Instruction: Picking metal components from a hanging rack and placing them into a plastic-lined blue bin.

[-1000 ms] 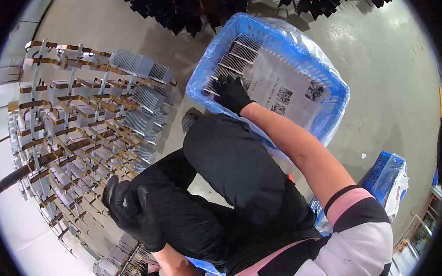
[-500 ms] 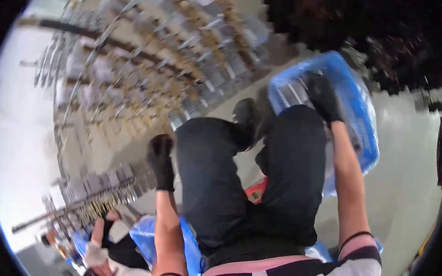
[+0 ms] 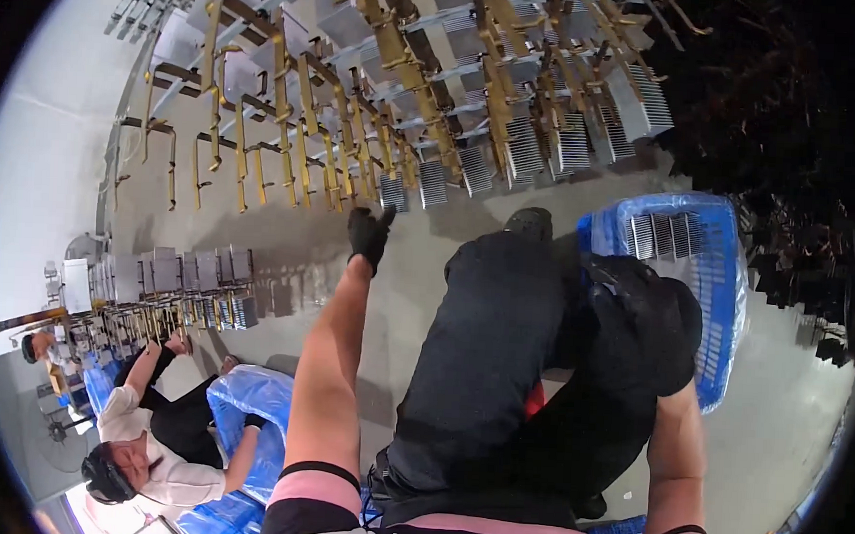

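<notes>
Spreading beneath everything is a grey floor (image 3: 418,276). Across the upper part of the view stretches a big rack (image 3: 418,80) of brass-coloured hooks, with silver finned blocks (image 3: 523,152) lined up along its lower edge. At upper right bulks a dark cluster (image 3: 775,168), too dim to make out in detail. Below it, just right of the person's right knee, a blue basket (image 3: 721,323) lined with clear plastic sits on the floor; toward its far end, a short row of finned pieces (image 3: 664,235) lies side by side. At lower left a co-worker (image 3: 184,485) in a white top sits with one gloved hand at a second basket (image 3: 251,383), also blue and lined.

The right hand (image 3: 671,325), black-gloved, is by the right knee, blending with the dark trousers; whether its grip is closed or holding something cannot be told. The left hand (image 3: 369,238), also black-gloved, is stretched out just below the nearest block (image 3: 393,191), its grip released, fingers apart; contact with that block cannot be told.
</notes>
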Tool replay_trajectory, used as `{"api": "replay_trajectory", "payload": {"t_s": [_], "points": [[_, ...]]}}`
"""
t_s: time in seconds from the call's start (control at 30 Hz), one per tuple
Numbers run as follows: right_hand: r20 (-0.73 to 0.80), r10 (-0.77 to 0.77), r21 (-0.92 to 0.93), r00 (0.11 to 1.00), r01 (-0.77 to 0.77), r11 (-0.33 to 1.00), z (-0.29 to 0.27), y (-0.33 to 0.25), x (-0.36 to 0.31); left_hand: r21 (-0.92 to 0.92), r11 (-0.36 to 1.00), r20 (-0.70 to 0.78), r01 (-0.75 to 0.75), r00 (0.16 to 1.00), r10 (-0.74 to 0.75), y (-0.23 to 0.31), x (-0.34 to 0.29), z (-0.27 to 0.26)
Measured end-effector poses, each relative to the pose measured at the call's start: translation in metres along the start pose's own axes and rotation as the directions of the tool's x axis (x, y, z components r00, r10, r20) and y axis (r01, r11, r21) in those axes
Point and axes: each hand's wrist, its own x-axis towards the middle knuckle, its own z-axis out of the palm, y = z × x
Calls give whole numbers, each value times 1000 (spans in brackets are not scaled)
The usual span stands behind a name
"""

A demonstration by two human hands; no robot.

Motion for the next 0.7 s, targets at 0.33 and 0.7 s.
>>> {"api": "replay_trajectory", "payload": {"t_s": [0.33, 0.7], "points": [[77, 290, 188, 954, -300, 935, 11, 11, 19, 334, 899, 163, -281, 957, 239, 23, 36, 40], [64, -63, -58, 996, 66, 996, 18, 65, -8, 52, 998, -74, 44, 996, -40, 12, 54, 61]]}}
